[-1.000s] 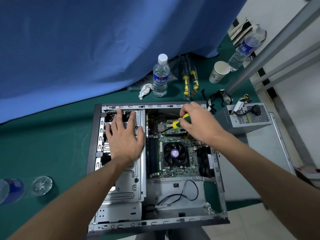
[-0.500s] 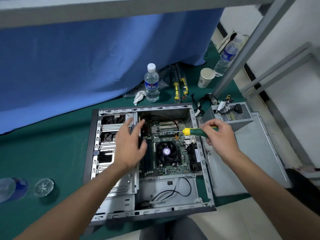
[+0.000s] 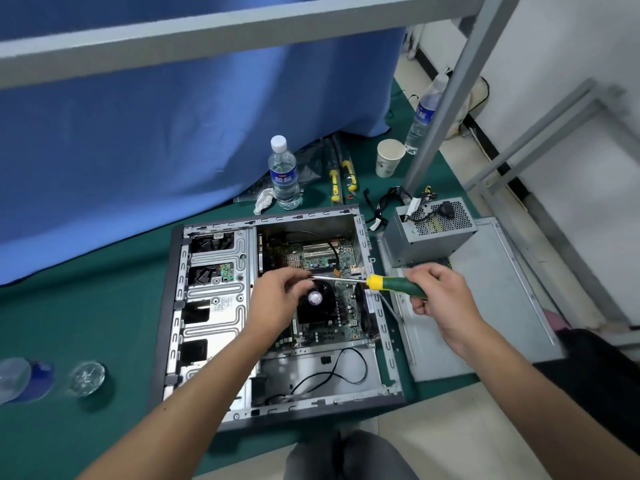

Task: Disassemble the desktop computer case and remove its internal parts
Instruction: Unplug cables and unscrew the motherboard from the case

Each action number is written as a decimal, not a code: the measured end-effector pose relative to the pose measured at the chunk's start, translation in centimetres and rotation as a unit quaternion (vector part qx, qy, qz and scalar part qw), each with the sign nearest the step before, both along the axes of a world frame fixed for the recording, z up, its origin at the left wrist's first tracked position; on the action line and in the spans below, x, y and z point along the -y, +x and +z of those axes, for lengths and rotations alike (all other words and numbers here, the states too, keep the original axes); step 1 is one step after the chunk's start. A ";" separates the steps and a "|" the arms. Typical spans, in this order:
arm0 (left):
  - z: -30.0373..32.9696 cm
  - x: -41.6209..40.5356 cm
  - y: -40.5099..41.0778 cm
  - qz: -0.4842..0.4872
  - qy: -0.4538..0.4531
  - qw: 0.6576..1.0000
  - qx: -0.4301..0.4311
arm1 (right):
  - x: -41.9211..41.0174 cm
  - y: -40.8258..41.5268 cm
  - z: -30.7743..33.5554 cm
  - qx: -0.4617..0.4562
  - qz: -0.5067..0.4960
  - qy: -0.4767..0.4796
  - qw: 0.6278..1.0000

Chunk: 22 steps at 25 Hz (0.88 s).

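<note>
Pinching screwdriver point(image 3: 394, 285) tip, left fingers point(image 3: 300, 276)

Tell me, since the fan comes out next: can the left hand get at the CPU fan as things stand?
Probably yes. The left hand hovers right over the CPU fan in the open computer case, with nothing between them. But its fingertips are busy at the tip of the screwdriver, so it must finish there first.

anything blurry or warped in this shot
Head view: the lying bottle at the left edge is smeared; wide-angle distortion bends the grey beam overhead; the computer case and screwdriver stay sharp; lighting is even, without hard glare.
</note>
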<state>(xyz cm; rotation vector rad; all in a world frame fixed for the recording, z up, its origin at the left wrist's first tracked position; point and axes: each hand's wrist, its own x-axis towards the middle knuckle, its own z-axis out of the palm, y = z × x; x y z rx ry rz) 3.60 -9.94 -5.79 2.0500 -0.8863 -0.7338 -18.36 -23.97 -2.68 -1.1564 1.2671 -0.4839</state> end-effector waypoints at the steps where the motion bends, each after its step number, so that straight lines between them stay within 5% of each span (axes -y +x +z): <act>1: 0.2 -0.2 -0.6 0.022 -0.009 0.997 -0.074 | -0.3 -0.7 -0.1 0.036 -0.034 0.075 0.996; 4: 0.8 -1.1 -2.9 0.039 -0.004 0.960 -0.278 | -1.6 -2.5 -0.3 0.163 -0.030 0.307 0.937; 6: 1.1 -1.3 -4.9 0.028 0.019 0.938 -0.344 | -2.4 -3.1 -0.1 0.184 0.066 0.343 0.919; 12: 1.0 -0.9 -10.3 0.032 0.037 0.889 -0.455 | -5.7 -2.0 -0.7 -0.004 0.141 0.067 0.988; 18: 0.5 -1.5 -11.8 0.041 0.042 0.886 -0.459 | -7.0 -2.5 -1.4 -0.018 0.180 -0.004 0.984; 20: 0.7 -1.6 -12.0 0.036 0.059 0.893 -0.445 | -7.3 -2.7 -1.9 -0.032 0.202 -0.023 0.979; 22: 0.8 -1.8 -11.3 -0.024 0.106 0.943 -0.314 | -7.1 -3.0 -3.0 -0.051 0.152 -0.036 0.986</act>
